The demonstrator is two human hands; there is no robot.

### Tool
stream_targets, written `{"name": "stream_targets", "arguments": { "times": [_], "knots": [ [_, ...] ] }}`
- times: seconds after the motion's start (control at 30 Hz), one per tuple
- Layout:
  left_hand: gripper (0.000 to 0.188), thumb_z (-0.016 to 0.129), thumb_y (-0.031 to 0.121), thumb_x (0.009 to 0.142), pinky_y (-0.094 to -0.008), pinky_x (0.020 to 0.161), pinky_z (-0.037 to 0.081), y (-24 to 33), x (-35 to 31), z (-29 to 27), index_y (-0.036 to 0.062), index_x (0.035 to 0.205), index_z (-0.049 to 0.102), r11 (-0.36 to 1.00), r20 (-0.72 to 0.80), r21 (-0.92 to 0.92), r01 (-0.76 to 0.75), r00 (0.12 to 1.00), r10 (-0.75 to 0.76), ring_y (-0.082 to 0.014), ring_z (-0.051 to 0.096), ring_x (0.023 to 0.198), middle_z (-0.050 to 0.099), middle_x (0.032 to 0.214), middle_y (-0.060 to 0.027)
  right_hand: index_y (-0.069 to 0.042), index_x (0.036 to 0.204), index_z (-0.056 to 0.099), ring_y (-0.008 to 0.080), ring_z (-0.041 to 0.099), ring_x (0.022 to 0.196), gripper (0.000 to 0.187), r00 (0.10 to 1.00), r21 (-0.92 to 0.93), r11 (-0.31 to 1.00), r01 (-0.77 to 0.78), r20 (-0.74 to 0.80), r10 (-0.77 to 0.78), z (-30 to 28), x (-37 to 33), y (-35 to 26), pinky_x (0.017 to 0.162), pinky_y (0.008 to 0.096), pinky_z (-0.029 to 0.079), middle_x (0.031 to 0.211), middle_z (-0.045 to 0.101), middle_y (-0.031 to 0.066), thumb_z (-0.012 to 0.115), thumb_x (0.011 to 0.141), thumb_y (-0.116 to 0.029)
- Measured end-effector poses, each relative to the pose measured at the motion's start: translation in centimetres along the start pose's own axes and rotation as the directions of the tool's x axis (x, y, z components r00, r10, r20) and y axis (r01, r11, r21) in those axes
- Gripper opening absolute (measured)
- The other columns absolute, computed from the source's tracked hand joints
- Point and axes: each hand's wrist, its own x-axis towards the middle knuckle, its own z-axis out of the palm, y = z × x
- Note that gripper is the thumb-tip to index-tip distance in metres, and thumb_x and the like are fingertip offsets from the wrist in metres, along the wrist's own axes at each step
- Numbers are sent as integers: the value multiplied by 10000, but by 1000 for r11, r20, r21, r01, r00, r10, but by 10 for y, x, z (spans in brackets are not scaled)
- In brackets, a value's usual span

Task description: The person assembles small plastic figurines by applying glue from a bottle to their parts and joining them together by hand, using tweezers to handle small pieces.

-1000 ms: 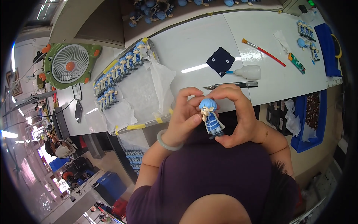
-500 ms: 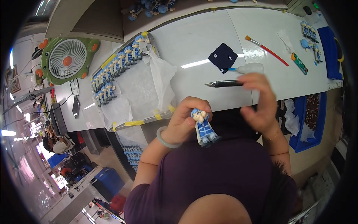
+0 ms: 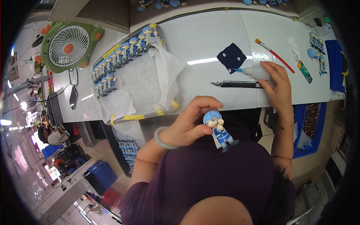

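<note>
Pinched between thumb and fingers of my left hand is a small figurine with blue hair and a blue and white outfit. It is held tilted, in front of my chest. Out on the table, my right hand has its thumb and fingers round the wide end of a translucent white squeeze bottle with a thin blue tip. That tip lies over the edge of a dark blue cloth with small white marks. Just below the bottle lies a craft knife with a black handle, close to my right thumb.
Left, a grey tray lined with white paper holds rows of similar figurines. A green fan stands beyond it. Rightward lie a red paintbrush, a small green packet and more figurines. A blue bin sits below.
My right hand has moved right and closed round the squeeze bottle. The figurine now shows its face, turned up in my left hand, slightly further right. The whole view has shifted a little.
</note>
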Motion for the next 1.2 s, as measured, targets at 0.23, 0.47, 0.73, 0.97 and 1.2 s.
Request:
{"name": "stream_targets", "arguments": {
  "times": [0.23, 0.47, 0.73, 0.97, 1.2],
  "knots": [
    [369, 518, 280, 851, -270, 728, 401, -8, 3, -15, 14, 1082, 412, 960, 169, 220, -172, 976, 136, -147, 476, 805, 478, 953, -83, -42, 1013, 572, 259, 510, 941, 392, 999, 31, 999, 10, 41, -11, -1, 4, 5, 808, 315, 415, 1026, 555, 87, 673, 636, -76],
    [350, 421, 360, 886, -268, 635, 379, -14, 0, -11, 50, 1046, 405, 976, 34, -216, 4, 999, 3, -164, 447, 695, 470, 814, -93, -15, 1027, 539, 225, 518, 939, 377, 997, 255, 964, -70, 50, 60, -7, -1, 3, 795, 296, 407, 989, 554, 88, 659, 676, -80],
    [342, 374, 368, 896, -248, 496, 344, -10, 4, -7, 57, 1036, 382, 772, 175, -613, 169, 982, -76, -133, 361, 532, 398, 641, -83, 27, 1038, 437, 154, 518, 697, 605, 905, 886, 191, -423, 406, 125, -7, -15, -44, 592, 229, 401, 870, 509, 124, 461, 761, -510],
    [342, 399, 365, 888, -246, 489, 353, -6, 4, -4, 58, 1038, 375, 768, 200, -600, 226, 971, -130, -139, 378, 533, 411, 645, -90, -33, 1006, 448, 144, 519, 650, 462, 872, 872, 24, -489, 488, 32, -5, -25, -65, 569, 223, 417, 844, 510, 98, 683, 672, -250],
    [407, 503, 378, 843, -255, 598, 390, 0, -2, -4, 55, 1043, 358, 902, 106, -397, 169, 985, -137, -152, 452, 673, 461, 751, -103, -11, 934, 564, 183, 544, 802, 301, 992, 646, 763, 37, 69, -106, -8, -19, -66, 724, 271, 425, 899, 569, 96, 678, 680, -124]
  ]
}}
